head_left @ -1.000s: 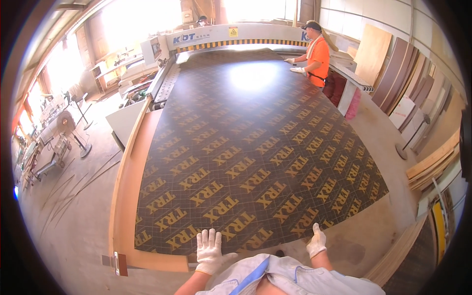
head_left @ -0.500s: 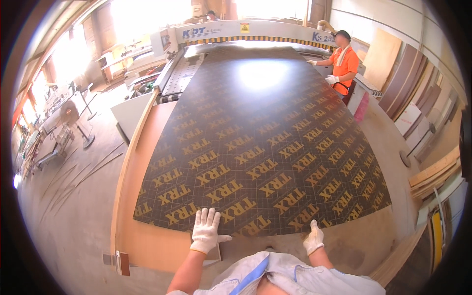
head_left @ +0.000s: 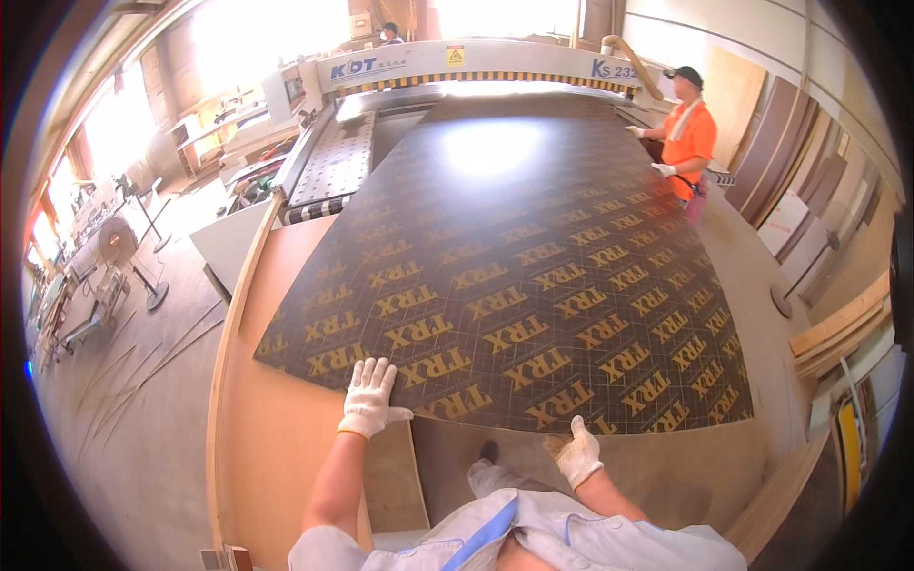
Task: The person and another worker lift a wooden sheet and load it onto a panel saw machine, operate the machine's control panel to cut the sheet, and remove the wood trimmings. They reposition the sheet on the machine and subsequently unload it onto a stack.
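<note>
A large dark plywood panel (head_left: 495, 276), covered in a repeated gold print, stretches from my hands toward a long machine. My left hand (head_left: 367, 400), in a white work glove, lies flat on the panel's near edge, fingers straight and thumb out to the side. Farther right along that edge is my right hand (head_left: 577, 455), also gloved. Its thumb points up at the edge and its fingers bend at or below it, partly hidden. A reddish-brown board (head_left: 276, 428) lies beneath the panel's left side.
Across the far end runs the machine's white beam (head_left: 514, 63) with a striped guard. Beside the panel's right far edge stands a person in an orange shirt (head_left: 690, 133), gloved hands near it. Another person (head_left: 390, 34) is behind the beam. Timber strips (head_left: 843, 328) are stacked at right; a fan (head_left: 116, 243) stands left.
The panel has turned slightly, so its near edge slants more and its left corner sits farther up. Both my hands have shifted left and away with it. My foot now shows below the edge.
</note>
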